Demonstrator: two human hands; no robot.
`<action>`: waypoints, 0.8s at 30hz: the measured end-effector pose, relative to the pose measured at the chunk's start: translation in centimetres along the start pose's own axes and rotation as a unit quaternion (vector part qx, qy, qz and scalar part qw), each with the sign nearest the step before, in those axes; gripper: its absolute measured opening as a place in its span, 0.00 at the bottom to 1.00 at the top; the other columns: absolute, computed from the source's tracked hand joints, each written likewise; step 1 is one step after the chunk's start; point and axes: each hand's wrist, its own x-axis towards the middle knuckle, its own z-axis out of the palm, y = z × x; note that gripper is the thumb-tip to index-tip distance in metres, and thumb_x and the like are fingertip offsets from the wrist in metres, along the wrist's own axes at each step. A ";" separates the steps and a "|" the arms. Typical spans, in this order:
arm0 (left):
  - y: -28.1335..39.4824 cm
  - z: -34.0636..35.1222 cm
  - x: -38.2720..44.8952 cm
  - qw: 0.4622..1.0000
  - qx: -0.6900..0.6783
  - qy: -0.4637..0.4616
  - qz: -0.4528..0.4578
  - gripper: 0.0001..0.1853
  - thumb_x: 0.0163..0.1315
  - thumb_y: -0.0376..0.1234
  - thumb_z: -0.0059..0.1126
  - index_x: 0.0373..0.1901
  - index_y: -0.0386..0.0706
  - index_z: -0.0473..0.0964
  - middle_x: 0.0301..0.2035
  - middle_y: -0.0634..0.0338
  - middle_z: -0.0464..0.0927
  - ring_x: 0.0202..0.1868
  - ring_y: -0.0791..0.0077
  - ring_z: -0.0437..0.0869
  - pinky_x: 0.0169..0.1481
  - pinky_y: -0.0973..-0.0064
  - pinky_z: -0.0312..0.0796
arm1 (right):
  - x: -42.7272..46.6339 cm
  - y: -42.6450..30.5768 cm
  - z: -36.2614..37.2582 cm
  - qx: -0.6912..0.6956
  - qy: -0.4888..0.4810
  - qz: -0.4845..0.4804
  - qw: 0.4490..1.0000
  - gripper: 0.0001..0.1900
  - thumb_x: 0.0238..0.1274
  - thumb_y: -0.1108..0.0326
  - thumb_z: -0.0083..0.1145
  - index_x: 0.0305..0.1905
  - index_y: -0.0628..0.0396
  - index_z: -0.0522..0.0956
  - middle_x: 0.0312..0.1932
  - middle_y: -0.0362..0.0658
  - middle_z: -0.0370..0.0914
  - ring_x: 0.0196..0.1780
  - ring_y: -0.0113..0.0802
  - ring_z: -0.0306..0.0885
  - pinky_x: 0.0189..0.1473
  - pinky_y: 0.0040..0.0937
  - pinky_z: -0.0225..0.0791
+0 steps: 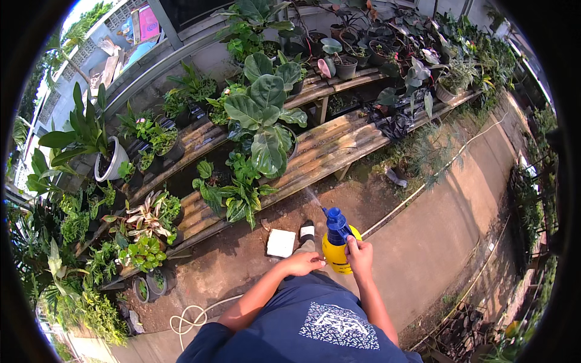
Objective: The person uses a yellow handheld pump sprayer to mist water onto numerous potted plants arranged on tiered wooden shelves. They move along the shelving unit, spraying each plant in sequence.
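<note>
My right hand (359,254) is closed around the blue handle of a yellow and blue pump sprayer (338,245). Fine mist leaves its nozzle towards the front edge of a corrugated bench (336,140). Just left of the sprayer, my left hand (305,264) is held in front of my body, fingers loosely curled and nothing seen in it. Beyond the hands, a large-leaved potted fiddle-leaf fig (268,109) stands on the bench, with smaller leafy plants (240,195) near its front edge.
A white block (281,243) lies on the ground beside my foot (307,230). A pale hose (399,206) runs along the path, and a looped one (193,313) lies at lower left. More potted plants, including one in a white pot (113,161), crowd the tiered benches.
</note>
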 end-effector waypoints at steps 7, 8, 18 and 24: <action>5.1 -10.0 8.1 0.997 0.007 0.047 0.055 0.29 0.78 0.50 0.59 0.66 0.34 0.78 0.55 0.44 0.88 0.56 0.54 0.89 0.63 0.62 0.77 | 9.5 -4.4 -1.3 -0.043 -0.045 -0.067 0.996 0.24 0.76 0.54 0.64 0.24 0.60 0.82 0.14 0.34 0.71 0.20 0.20 0.68 0.25 0.29 0.60; 5.2 -10.7 8.7 0.997 -0.018 0.052 0.055 0.29 0.79 0.49 0.59 0.68 0.35 0.77 0.56 0.46 0.87 0.57 0.57 0.88 0.64 0.64 0.77 | 10.8 -4.8 -1.2 -0.032 -0.041 -0.063 0.997 0.24 0.75 0.55 0.65 0.25 0.61 0.82 0.14 0.34 0.71 0.21 0.20 0.66 0.25 0.29 0.60; 6.4 -13.4 11.1 0.995 -0.069 0.066 -0.004 0.28 0.80 0.47 0.60 0.69 0.35 0.77 0.56 0.48 0.87 0.56 0.62 0.87 0.63 0.67 0.77 | 19.7 -9.8 -3.4 -0.171 -0.142 -0.163 0.961 0.24 0.70 0.52 0.66 0.26 0.65 0.83 0.13 0.41 0.69 0.19 0.25 0.67 0.25 0.34 0.60; 8.8 -11.7 13.6 0.981 -0.126 0.144 0.009 0.27 0.79 0.47 0.60 0.66 0.34 0.79 0.57 0.48 0.87 0.60 0.61 0.87 0.66 0.66 0.76 | 23.0 -10.0 -6.4 -0.002 -0.190 -0.127 0.973 0.26 0.77 0.52 0.61 0.24 0.60 0.80 0.17 0.36 0.74 0.22 0.22 0.69 0.26 0.27 0.62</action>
